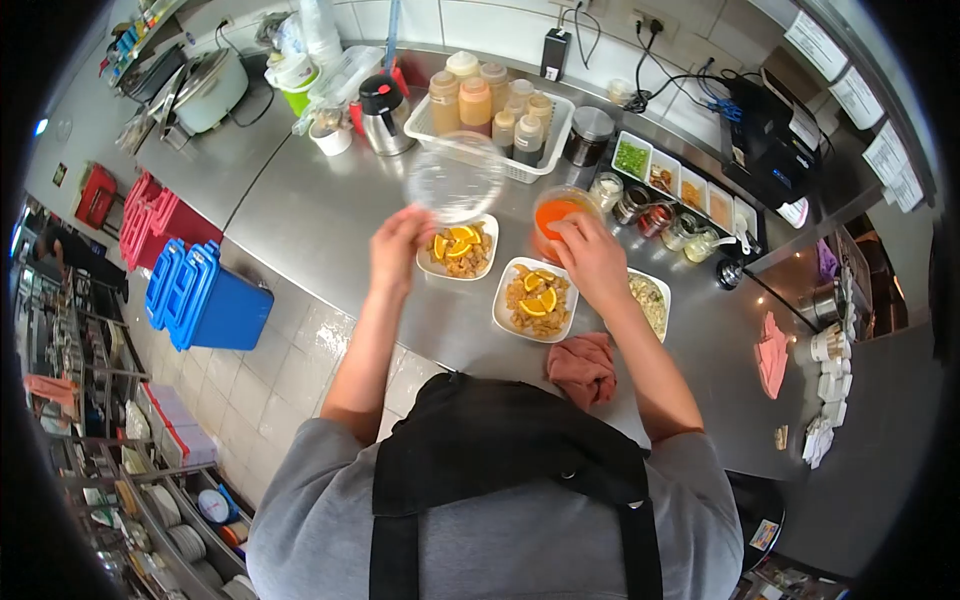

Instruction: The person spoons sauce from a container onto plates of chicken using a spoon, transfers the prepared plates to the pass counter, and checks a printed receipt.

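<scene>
Over the bench, your left hand grips a clear lid, and your right hand has its fingers at the orange-filled tub, their hold unclear.

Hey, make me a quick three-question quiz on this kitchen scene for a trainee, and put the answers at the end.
1. What does the left hand hold? A) a squeeze bottle; B) a clear round plastic lid; C) a blue plastic bin.
2. True or false: the fingers of the right hand are at a clear round plastic tub with orange contents.
3. Fill in: the two square white bowls between the person's forearms hold food topped with ____ slices.

Key: 1. B. 2. True. 3. Orange.
</scene>
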The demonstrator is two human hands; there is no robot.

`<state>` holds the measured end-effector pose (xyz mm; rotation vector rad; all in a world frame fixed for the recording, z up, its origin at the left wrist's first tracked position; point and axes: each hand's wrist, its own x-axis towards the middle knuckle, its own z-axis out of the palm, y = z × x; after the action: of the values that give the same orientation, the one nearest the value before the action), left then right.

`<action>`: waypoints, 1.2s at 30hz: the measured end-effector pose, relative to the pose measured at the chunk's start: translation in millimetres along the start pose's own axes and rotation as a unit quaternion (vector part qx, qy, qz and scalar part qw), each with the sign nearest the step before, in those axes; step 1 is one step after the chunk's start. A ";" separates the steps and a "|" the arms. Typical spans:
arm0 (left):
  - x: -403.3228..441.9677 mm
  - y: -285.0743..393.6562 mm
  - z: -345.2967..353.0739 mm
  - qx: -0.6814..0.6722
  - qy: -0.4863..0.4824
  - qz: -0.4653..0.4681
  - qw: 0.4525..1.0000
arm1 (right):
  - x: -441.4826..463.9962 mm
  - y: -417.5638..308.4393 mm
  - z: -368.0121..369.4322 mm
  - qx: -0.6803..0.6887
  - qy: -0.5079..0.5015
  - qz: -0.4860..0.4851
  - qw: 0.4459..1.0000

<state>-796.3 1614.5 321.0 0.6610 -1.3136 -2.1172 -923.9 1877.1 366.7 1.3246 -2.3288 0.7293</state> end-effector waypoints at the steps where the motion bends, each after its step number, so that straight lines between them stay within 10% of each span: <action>1: -7.9 13.0 -24.8 0.011 0.037 0.006 0.999 | -2.3 -0.6 -1.4 0.004 -0.001 0.010 1.000; 10: -90.0 -57.3 -342.5 -0.512 0.118 -0.149 0.838 | -13.6 84.3 17.3 0.030 -0.018 0.213 0.977; 14: -121.6 -88.4 -340.1 -0.595 0.227 -0.144 0.758 | -5.7 117.7 37.4 -0.043 -0.047 0.217 0.974; 17: -106.3 -108.4 -349.1 -0.383 0.398 -0.129 0.824 | 1.6 126.9 63.3 -0.136 -0.153 0.162 0.965; 29: -84.5 -23.0 -207.8 -0.114 0.300 0.037 0.946 | 26.3 134.3 66.7 -0.195 -0.340 0.111 0.913; 36: -75.0 -22.2 -139.1 -0.067 0.228 0.016 0.971 | 23.0 123.5 41.4 -0.052 -0.162 0.150 0.974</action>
<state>-654.5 1585.3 253.9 0.9880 -0.9149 -1.8583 -1044.8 1889.5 314.4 1.1269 -2.8279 0.4953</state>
